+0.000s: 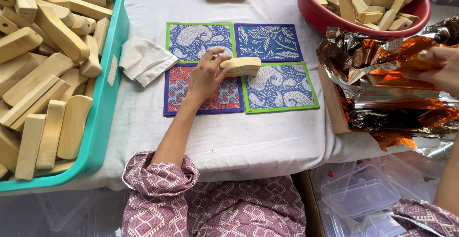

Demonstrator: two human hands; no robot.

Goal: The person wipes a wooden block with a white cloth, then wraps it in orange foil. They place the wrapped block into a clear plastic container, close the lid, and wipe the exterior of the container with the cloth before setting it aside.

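Blue paisley mats [267, 67], teal tub [103, 117]

Left hand [206, 77] gripping block [241, 66] over mats [272, 43]; right hand [437, 67] at three o'clock pinching foil [382, 81]; teal tub [103, 98] at nine.

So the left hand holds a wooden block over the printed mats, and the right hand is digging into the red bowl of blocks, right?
Not quite. The head view shows the right hand on the crinkled orange foil, not in the red bowl. The left hand does hold a wooden block over the printed mats.
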